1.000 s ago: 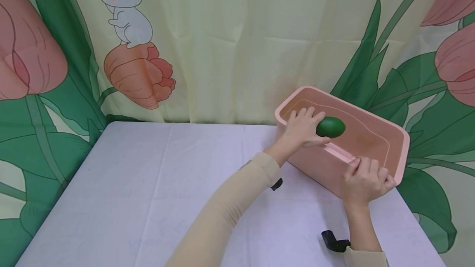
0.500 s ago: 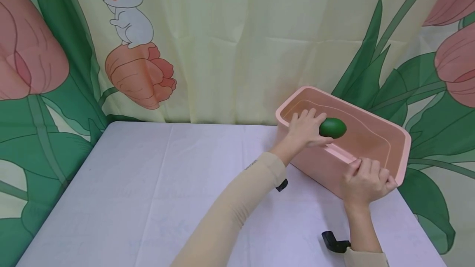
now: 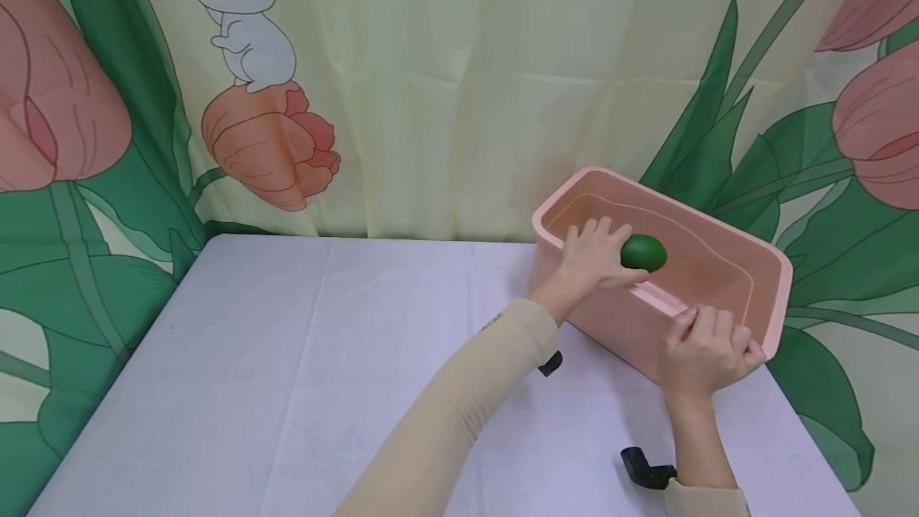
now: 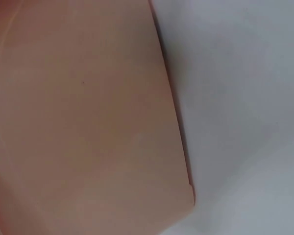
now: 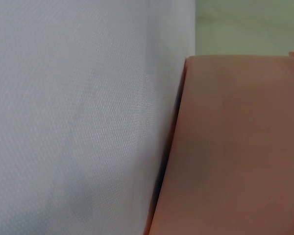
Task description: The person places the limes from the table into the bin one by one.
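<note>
My left hand (image 3: 594,256) holds a smooth, dark green oval fruit (image 3: 646,253) between thumb and fingers, over the opening of a pink plastic bin (image 3: 610,321). The fruit's left end is hidden by the hand. With curled fingers, my right hand (image 3: 707,351) grips the bin's near rim close to its right corner. Both wrist views show only the outer wall of the bin (image 4: 88,122) beside the tabletop, with neither hand in sight.
The bin stands angled at the back right of a table with a white cloth (image 3: 215,365). Behind it hangs a curtain (image 3: 431,86) printed with tulips and a rabbit. A black wrist mount (image 3: 646,469) sticks out by the right cuff.
My left hand has shifted slightly right and down with the fruit, which looks rounder in the head view. My right hand keeps its grip on the rim.
</note>
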`<act>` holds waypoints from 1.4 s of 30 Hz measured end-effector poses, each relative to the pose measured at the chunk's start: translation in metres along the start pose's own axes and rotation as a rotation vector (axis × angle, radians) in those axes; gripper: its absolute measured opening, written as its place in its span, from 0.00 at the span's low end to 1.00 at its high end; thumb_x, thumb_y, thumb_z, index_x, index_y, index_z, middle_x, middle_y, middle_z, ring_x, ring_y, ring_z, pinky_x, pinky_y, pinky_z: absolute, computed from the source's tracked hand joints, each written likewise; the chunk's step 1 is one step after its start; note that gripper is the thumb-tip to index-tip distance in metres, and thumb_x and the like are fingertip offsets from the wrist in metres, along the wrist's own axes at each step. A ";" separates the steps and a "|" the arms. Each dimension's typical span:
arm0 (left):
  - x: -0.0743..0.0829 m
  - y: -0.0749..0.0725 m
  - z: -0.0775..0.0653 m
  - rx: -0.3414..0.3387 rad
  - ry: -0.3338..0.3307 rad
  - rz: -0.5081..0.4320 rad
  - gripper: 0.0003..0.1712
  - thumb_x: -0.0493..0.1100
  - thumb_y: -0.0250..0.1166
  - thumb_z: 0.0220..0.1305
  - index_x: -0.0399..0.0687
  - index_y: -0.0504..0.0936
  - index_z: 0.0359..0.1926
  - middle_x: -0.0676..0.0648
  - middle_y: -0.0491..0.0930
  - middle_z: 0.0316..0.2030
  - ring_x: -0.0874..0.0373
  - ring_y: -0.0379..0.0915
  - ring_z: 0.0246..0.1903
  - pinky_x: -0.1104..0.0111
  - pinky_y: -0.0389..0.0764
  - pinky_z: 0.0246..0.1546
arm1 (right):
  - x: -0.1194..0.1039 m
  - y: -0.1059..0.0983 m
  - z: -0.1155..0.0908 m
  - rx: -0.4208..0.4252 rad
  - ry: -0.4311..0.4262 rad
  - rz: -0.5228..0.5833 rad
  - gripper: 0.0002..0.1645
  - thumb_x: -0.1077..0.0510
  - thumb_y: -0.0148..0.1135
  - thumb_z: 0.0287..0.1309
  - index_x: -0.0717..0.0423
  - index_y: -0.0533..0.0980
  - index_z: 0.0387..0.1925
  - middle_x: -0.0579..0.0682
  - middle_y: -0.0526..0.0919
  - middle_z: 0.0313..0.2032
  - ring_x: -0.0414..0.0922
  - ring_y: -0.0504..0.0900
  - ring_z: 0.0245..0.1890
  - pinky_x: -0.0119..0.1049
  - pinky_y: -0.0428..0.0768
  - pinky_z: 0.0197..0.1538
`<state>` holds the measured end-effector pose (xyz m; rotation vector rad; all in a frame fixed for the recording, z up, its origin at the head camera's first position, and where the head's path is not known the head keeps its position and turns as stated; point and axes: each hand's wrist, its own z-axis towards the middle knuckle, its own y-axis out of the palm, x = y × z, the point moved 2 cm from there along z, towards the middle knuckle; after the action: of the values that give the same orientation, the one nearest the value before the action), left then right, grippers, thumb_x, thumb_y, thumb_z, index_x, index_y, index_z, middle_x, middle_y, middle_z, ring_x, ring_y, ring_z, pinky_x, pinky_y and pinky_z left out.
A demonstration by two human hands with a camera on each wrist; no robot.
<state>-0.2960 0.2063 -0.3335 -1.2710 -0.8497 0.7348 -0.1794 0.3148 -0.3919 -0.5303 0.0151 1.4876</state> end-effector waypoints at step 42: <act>-0.008 0.005 -0.005 0.031 0.025 0.069 0.36 0.72 0.43 0.57 0.75 0.53 0.66 0.59 0.59 0.61 0.63 0.54 0.59 0.63 0.58 0.55 | -0.002 -0.001 0.001 0.002 -0.013 0.019 0.22 0.53 0.42 0.60 0.70 0.70 0.26 0.67 0.72 0.26 0.63 0.65 0.31 0.57 0.55 0.43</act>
<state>-0.2954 0.1976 -0.3402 -1.2842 -0.7746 0.7831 -0.1792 0.3135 -0.3900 -0.5200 0.0118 1.5095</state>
